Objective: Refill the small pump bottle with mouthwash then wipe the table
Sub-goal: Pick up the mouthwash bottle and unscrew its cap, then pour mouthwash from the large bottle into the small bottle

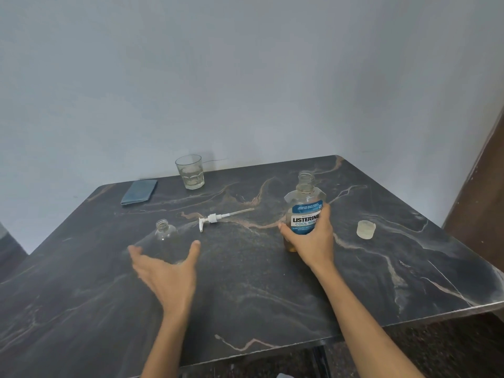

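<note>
A small clear bottle [165, 236] stands uncapped on the dark marble table [245, 282], left of centre. My left hand [166, 271] is spread wide just in front of it, thumb and fingers on either side, not clearly touching. Its white pump head [215, 218] lies on its side further back, tube pointing right. My right hand [311, 240] grips the Listerine mouthwash bottle [305, 205], which stands upright with its neck open and a little amber liquid at the bottom. The bottle's clear cap [366, 229] sits to its right.
A folded blue cloth [139, 191] lies at the back left of the table. A drinking glass [190, 171] stands near the wall behind the pump head. The table's right edge drops off beside a brown door frame [480, 192].
</note>
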A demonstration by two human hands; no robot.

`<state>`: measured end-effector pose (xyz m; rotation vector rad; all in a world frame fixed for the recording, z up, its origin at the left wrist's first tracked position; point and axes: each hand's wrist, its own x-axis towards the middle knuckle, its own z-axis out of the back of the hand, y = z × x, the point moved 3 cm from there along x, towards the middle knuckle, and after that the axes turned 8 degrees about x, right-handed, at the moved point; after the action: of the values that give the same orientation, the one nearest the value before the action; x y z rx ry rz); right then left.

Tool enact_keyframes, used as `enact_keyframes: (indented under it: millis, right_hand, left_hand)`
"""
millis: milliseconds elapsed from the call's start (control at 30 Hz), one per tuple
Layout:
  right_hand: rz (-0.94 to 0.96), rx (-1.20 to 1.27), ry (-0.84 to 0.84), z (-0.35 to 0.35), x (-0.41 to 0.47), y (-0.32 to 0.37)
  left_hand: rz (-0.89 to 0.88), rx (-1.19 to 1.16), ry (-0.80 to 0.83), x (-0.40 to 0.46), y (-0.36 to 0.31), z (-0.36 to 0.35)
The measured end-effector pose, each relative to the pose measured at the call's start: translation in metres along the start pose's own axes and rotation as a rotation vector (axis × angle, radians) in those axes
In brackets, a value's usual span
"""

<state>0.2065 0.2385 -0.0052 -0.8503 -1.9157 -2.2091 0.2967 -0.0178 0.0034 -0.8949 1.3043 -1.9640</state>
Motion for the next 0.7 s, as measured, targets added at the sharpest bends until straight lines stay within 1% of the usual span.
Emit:
enact_keyframes:
  millis: [67, 200, 267, 333, 467, 533, 700]
  right_hand:
    - [-0.002, 0.000, 0.005, 0.000, 0.000, 0.001]
    - [-0.007, 0.002, 0.008, 0.000, -0.001, 0.002]
    - [-0.009, -0.002, 0.013, 0.000, 0.000, 0.003]
    - [-0.010, -0.003, 0.018, 0.000, 0.000, 0.004]
    - [0.002, -0.002, 0.008, 0.000, 0.000, 0.004]
    - [0.012, 0.005, 0.002, 0.000, 0.000, 0.004]
    - [0.029, 0.034, -0.023, 0.001, 0.000, 0.001]
  left_hand:
    - [0.011, -0.017, 0.090, 0.010, 0.008, -0.008]
    - [-0.030, -0.044, 0.074, 0.013, 0.017, -0.019]
    - [-0.058, -0.065, 0.090, 0.009, 0.015, -0.026]
    - [-0.111, -0.059, 0.171, 0.001, 0.008, -0.039]
    - [-0.267, -0.045, 0.403, -0.022, -0.018, -0.074]
    - [-0.315, -0.048, 0.490, -0.032, -0.031, -0.091]
    - [-0.433, -0.004, 0.562, -0.039, -0.049, -0.120]
